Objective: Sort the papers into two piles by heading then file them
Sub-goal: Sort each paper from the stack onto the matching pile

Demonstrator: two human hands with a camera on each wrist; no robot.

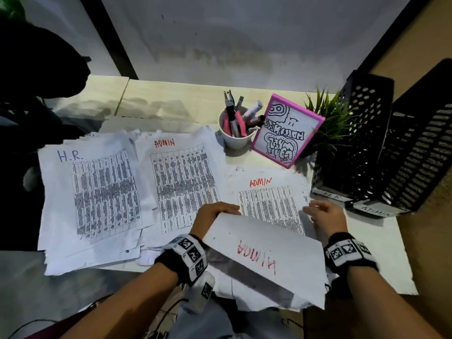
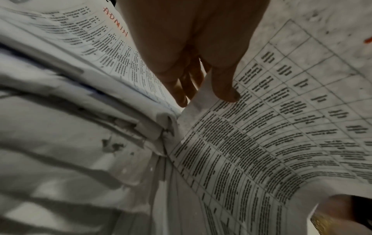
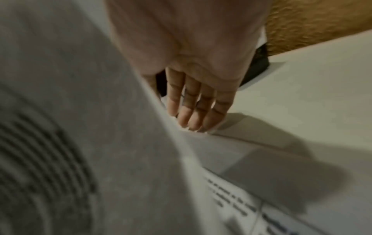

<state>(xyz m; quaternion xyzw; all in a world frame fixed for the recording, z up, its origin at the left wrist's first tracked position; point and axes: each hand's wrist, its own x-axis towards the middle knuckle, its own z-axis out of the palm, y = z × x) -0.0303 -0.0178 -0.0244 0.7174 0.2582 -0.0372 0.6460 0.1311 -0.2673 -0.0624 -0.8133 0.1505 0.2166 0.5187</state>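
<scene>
White desk (image 1: 381,243), papers spread left of the black file trays (image 1: 381,152): an H.R. pile (image 1: 93,192) farthest, then an ADMIN pile (image 1: 183,182), then the unsorted stack (image 1: 266,199) nearest them. Left hand (image 1: 214,216) pinches a lifted ADMIN sheet (image 1: 264,260); right hand (image 1: 325,214) rests flat-fingered on the stack's edge. Sorting seems underway: next, carry it to the ADMIN pile. Trays look empty; a cup (image 1: 234,135) holds pens.
</scene>
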